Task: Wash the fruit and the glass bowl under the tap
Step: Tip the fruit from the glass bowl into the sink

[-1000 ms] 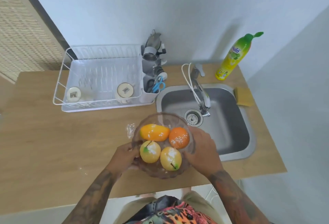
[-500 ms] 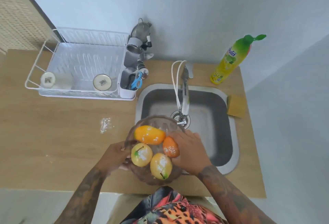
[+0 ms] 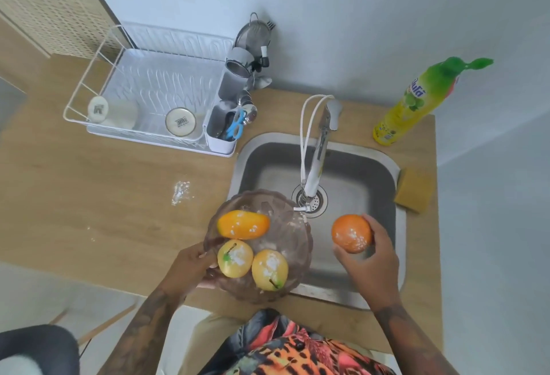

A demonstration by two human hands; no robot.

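From my feed, far left on the wooden counter there's a white dish rack with two cups lying in it and a utensil holder on its right end, blue scissors poking out. A bit of white powder is spilled on the counter just below that. Then comes my left hand, fingers curled around the near-left rim of the glass bowl, which sits half over the counter edge and half over the sink. Inside it I can see a mango and two yellow pears, all dusted with white stuff. The tap reaches out over the drain, just past the bowl's far rim. Right of the bowl, my right hand is wrapped around the orange, holding it over the sink basin, also powdery. A sponge sits on the right edge, and a dish soap bottle stands behind it.
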